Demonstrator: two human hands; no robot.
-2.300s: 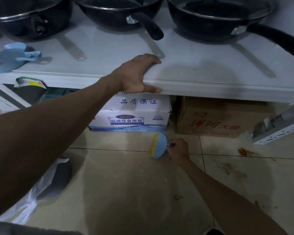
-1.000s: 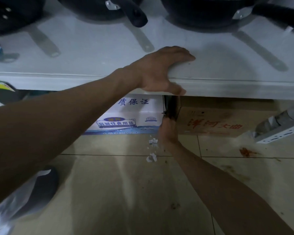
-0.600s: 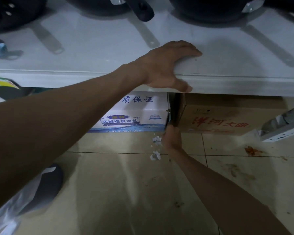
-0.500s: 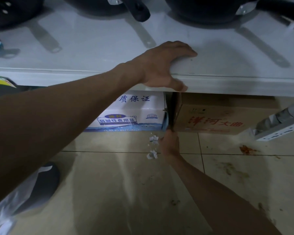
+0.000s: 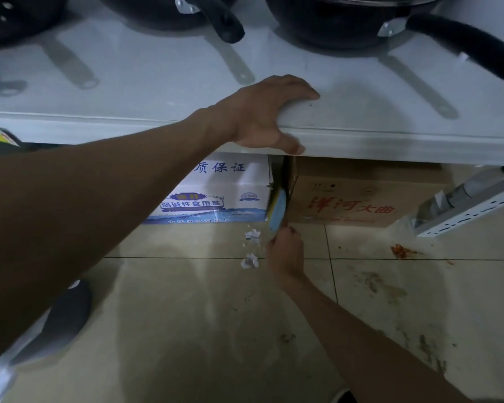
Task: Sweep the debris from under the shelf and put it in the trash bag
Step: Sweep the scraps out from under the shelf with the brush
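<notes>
My left hand (image 5: 266, 117) grips the front edge of the white shelf (image 5: 390, 141), fingers on top and thumb on the lip. My right hand (image 5: 285, 251) is low on the floor, closed around the handle of a small blue brush with yellow bristles (image 5: 276, 209). The brush head stands on edge in the dark gap between two boxes under the shelf. White paper scraps (image 5: 250, 248) lie on the tile just left of my right hand. A clear plastic trash bag (image 5: 0, 370) shows at the bottom left corner.
A white and blue carton (image 5: 216, 196) and a brown cardboard box (image 5: 355, 199) sit under the shelf. Black pans (image 5: 346, 21) stand on the shelf. A white perforated metal rail (image 5: 463, 210) lies at right. A red stain (image 5: 402, 251) and dirt marks spot the tiles.
The brush went from the open floor into the gap between the boxes; paper scraps appeared on the tile. Now the blue head shows again at the gap's mouth. Left hand stayed on the shelf.
</notes>
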